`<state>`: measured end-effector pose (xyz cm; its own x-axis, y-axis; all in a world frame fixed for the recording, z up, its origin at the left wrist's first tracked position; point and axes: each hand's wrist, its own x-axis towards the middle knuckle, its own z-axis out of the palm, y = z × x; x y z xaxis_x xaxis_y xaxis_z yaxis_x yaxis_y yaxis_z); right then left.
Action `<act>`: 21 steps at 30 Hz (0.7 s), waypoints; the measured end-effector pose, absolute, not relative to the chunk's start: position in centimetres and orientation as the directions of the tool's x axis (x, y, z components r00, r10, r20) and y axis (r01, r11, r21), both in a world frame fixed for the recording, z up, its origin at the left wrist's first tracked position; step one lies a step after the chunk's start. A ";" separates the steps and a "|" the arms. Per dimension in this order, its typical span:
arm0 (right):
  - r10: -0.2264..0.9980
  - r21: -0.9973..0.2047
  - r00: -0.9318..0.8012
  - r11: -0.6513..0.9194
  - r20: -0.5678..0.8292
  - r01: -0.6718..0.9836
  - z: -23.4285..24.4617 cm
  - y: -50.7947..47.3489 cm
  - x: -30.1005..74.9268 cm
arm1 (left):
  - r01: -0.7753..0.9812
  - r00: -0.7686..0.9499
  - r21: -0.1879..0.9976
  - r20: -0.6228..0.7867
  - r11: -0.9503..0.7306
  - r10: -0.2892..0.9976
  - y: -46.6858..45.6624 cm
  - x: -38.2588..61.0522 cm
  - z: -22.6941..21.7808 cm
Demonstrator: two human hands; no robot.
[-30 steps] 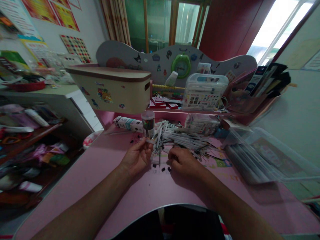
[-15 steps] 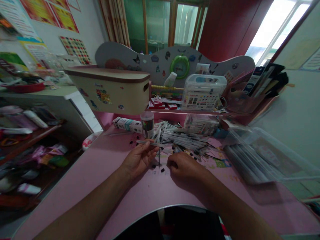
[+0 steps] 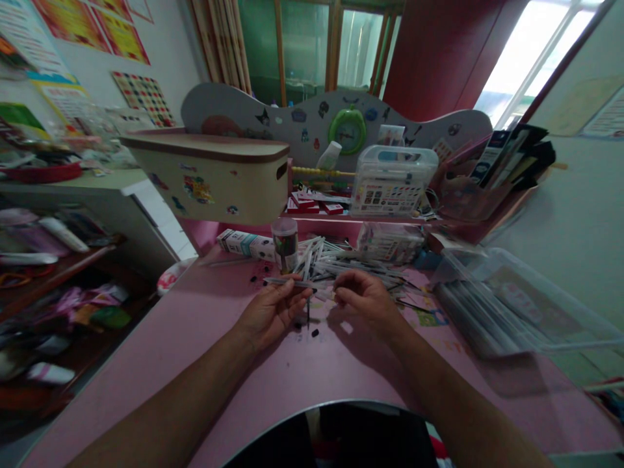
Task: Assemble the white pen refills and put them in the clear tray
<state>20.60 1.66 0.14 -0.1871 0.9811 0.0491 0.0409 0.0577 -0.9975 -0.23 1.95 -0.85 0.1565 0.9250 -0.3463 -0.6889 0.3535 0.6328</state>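
My left hand (image 3: 274, 312), palm turned up, pinches a slim whitish pen (image 3: 304, 284) between thumb and fingers; its dark tip points right. Across from that tip is my right hand (image 3: 365, 300), with thumb and forefinger curled toward each other. Whatever may lie between those fingertips is too small to make out. Below the pen, a thin dark stick (image 3: 308, 313) and a small black cap (image 3: 314, 333) lie on the pink table (image 3: 253, 403). Behind both hands spreads a loose pile of white pens (image 3: 316, 257), partly hidden by my right hand.
A clear-walled cup (image 3: 285, 244) stands beside a long printed box (image 3: 246, 244). On the right sits a clear plastic bin (image 3: 550, 305) holding grey-looking packs. The raised shelf carries a cream lidded box (image 3: 214, 182) and a clear handled case (image 3: 394, 185).
My right hand has risen slightly up and away from the tabletop, its fingers uncurling from a fist into a pinch-like shape. My left hand keeps the pen almost still.
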 end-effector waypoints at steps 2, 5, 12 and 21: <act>0.989 -0.996 -0.137 0.048 0.059 -0.079 0.4 1.7 20.5 | -0.684 0.162 0.634 -0.350 0.361 0.922 1.8 -0.1 -0.7; 0.993 -0.991 -0.094 0.064 0.075 -0.118 0.5 1.6 20.2 | -0.683 0.168 0.635 -0.344 0.361 0.924 1.7 0.0 -0.5; 0.995 -0.989 -0.094 0.013 0.027 -0.145 0.2 1.3 19.3 | -0.679 0.181 0.640 -0.329 0.359 0.927 1.8 0.2 -0.7; 0.998 -0.996 -0.052 0.038 0.042 -0.077 -0.4 1.2 19.3 | -0.655 0.166 0.676 -0.308 0.338 0.937 1.6 0.1 -0.7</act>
